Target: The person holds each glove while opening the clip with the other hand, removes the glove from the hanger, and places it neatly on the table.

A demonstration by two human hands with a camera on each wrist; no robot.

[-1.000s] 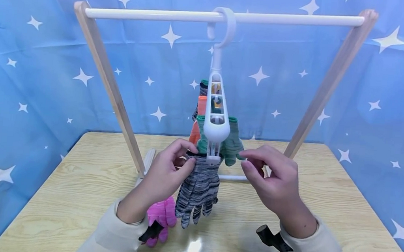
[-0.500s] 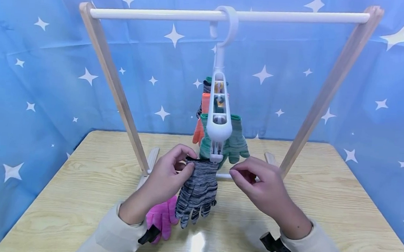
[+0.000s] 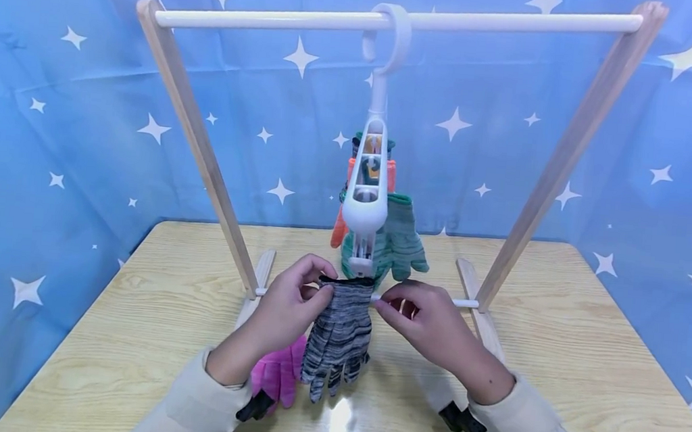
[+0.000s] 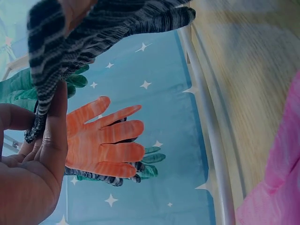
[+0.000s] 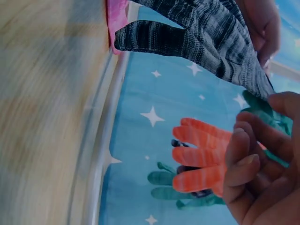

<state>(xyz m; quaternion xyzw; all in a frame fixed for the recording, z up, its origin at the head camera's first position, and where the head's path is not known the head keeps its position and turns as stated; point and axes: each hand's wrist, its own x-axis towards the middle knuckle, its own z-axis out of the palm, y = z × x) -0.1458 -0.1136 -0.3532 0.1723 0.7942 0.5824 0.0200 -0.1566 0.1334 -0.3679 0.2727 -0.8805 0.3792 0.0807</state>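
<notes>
My left hand pinches the cuff of a black-and-grey knitted glove at its left corner, thumb in front. The glove hangs fingers down, its dark cuff edge just below the end clip of a white hanger. At the cuff's right corner, my right hand has its fingertips close to the knit, loosely bent. In the right wrist view, the cuff corner meets those fingertips. A green glove and an orange glove hang further back on the hanger.
The hanger hooks over the white rod of a wooden-legged rack on the wood-grain table. A pink glove lies by my left forearm. A low white bar joins the rack's legs. Starry blue cloth hangs behind.
My right hand has moved left and down from beside the green glove to the dark glove's right cuff corner. The left hand keeps its pinch; the dark glove has sunk slightly below the clip.
</notes>
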